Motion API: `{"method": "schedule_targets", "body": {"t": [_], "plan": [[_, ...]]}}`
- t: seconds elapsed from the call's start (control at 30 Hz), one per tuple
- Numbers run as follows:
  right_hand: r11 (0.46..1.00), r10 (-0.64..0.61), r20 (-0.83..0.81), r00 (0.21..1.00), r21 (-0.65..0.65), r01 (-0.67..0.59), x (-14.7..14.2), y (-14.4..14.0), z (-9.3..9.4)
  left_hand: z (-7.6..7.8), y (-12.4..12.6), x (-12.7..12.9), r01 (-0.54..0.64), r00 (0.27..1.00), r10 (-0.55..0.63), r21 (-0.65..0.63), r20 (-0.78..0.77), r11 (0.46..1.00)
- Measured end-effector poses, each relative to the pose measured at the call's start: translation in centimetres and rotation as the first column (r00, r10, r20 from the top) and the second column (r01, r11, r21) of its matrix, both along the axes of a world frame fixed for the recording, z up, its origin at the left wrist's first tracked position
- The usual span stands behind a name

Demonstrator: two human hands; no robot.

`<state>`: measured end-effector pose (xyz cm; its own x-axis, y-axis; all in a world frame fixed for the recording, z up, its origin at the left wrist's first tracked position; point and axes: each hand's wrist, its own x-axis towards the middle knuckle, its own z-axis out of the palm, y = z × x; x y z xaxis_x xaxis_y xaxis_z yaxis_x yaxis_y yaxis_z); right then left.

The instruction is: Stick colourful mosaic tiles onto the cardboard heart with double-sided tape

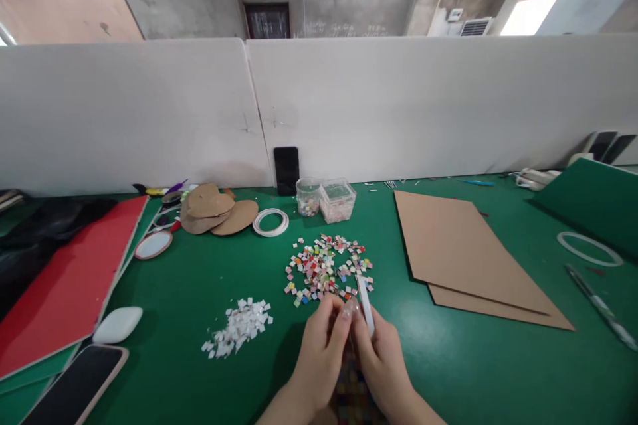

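Note:
My left hand and my right hand meet at the near middle of the table, fingertips pressed together. A slim white stick-like tool is gripped in my right hand, pointing up and away. The left thumb and fingers are pinched; whatever lies between them is hidden. Below the hands, in shadow, shows a surface of small multicoloured squares, partly covered. Just beyond my fingertips spreads a pile of colourful square mosaic tiles. To the left lies a heap of white backing-like pieces.
Behind the tiles stand two clear plastic containers, a roll of white tape and an upright black phone. Cardboard sheets lie right; cardboard discs, a red board and another phone lie left.

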<state>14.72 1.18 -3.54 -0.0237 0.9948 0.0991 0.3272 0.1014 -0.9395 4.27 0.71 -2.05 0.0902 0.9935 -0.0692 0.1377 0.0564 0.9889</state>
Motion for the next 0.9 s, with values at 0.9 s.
{"method": "schedule_targets", "body": {"t": [0.9], "plan": [[0.978,0.195,0.174,0.965,0.042,-0.205,0.1,0.1,0.7,0.0,0.7,-0.9,0.012,0.997,-0.001,0.14,-0.081,0.99]]}}
